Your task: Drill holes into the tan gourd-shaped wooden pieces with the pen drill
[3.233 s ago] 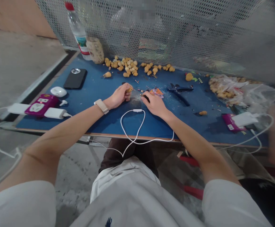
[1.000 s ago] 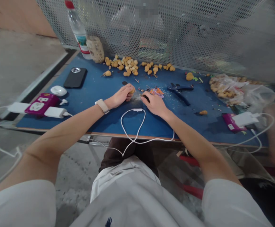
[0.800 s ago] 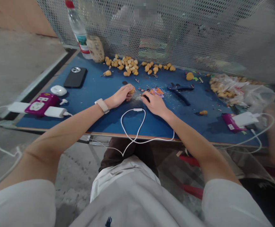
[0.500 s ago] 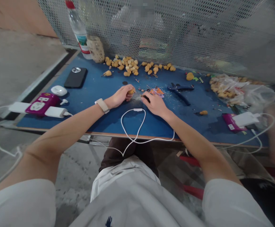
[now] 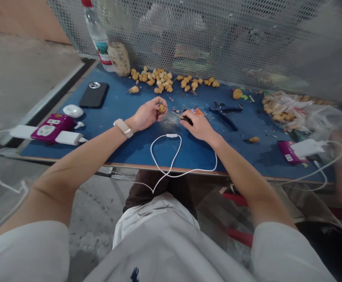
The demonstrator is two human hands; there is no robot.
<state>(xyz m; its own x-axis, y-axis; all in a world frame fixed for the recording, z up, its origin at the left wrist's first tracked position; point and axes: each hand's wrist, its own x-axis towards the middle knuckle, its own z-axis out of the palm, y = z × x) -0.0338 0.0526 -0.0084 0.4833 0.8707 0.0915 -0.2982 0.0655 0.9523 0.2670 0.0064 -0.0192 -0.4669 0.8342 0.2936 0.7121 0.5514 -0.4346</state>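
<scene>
My left hand (image 5: 148, 114) grips a small tan gourd (image 5: 162, 108) between thumb and fingers, with a dark spot on the side that faces right. My right hand (image 5: 197, 124) is closed around the black handle of a thin-shafted tool (image 5: 188, 120), perhaps an awl. The shaft points left toward the gourd, and a gap separates the two. Pale dust lies on the blue tabletop (image 5: 124, 147) between my hands. Beyond my right hand are orange scraps (image 5: 199, 112) and dark blue pliers (image 5: 224, 114).
Several small gourds (image 5: 159, 80) lie along the perforated metal panel (image 5: 232, 51). At left are a phone (image 5: 94, 95), a bottle (image 5: 102, 47), a jar (image 5: 119, 58) and a purple power adapter (image 5: 53, 127). A white cable (image 5: 175, 156) loops near the front edge. A plastic bag (image 5: 300, 109) lies right.
My hands have drawn apart, the left slightly left and the right slightly right. The gourd has turned so its dark spot shows, and more of the tool is visible.
</scene>
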